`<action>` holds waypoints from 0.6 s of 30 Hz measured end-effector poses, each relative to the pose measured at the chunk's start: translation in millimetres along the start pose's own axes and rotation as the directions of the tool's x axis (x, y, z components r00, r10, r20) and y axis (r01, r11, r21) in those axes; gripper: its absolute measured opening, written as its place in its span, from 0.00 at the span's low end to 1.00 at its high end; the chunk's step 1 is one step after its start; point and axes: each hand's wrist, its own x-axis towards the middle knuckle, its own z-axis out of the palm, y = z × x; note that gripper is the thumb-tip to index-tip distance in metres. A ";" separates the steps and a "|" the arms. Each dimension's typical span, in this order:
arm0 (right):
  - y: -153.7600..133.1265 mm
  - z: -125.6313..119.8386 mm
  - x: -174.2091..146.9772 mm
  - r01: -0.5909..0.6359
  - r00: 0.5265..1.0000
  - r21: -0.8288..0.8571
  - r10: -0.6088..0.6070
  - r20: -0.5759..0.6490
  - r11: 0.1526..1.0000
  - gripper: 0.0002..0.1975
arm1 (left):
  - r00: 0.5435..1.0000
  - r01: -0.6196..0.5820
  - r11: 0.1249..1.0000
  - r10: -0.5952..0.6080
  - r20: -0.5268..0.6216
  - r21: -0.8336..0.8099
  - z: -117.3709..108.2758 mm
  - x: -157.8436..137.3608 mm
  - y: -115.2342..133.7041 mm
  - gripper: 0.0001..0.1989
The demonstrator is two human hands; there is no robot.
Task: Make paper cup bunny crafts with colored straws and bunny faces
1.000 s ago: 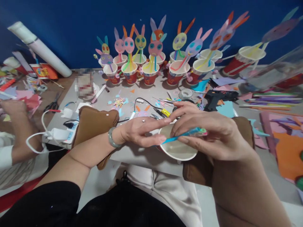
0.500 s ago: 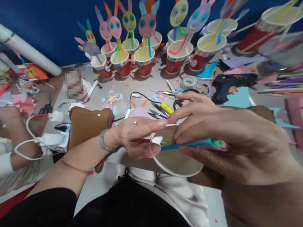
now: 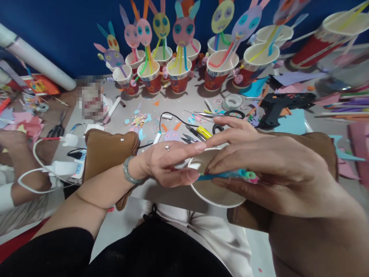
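Close to my body, a white-lined paper cup is held with its mouth facing up. My left hand, a bracelet on its wrist, grips the cup's left side, its thumb at the rim by the tip of a blue straw. Between the thumb and fingers of my right hand is a small bundle of drinking straws, blue, green and pink at the end. The bundle lies across the cup's mouth, and the right fingertips reach inside. The cup's outer wall is mostly hidden.
Several red cups with paper animal heads line the blue wall. Beyond my hands lie scissors, a yellow-handled tool, a roll of tape and a black glue gun. Brown cushions and a co-worker's arm are nearby.
The right hand and straw bundle have shifted slightly left and up in view. The cup has moved slightly up and right. Both hands keep their holds.
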 end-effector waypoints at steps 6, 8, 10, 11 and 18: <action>15.2 0.3 3.5 -0.179 0.982 0.137 0.186 -0.035 0.974 0.05 | 0.884 -0.427 0.850 0.465 -0.056 0.308 4.4 9.8 -18.7 0.24; 21.4 0.9 4.6 -0.262 0.961 0.226 0.274 -0.024 0.938 0.08 | 0.908 -0.385 0.880 0.416 -0.057 0.279 8.2 11.3 -20.2 0.37; 27.3 1.7 5.4 -0.361 0.923 0.331 0.385 -0.008 0.872 0.11 | 0.933 -0.341 0.915 0.358 -0.041 0.216 11.6 11.3 -20.8 0.45; 30.0 2.3 5.7 -0.415 0.899 0.381 0.438 0.030 0.826 0.13 | 0.938 -0.334 0.925 0.344 -0.029 0.180 12.9 11.1 -21.0 0.46; 47.2 8.3 5.8 -0.609 0.768 0.541 0.603 0.217 0.580 0.21 | 0.962 -0.272 0.962 0.272 -0.009 0.031 12.8 10.3 -19.7 0.49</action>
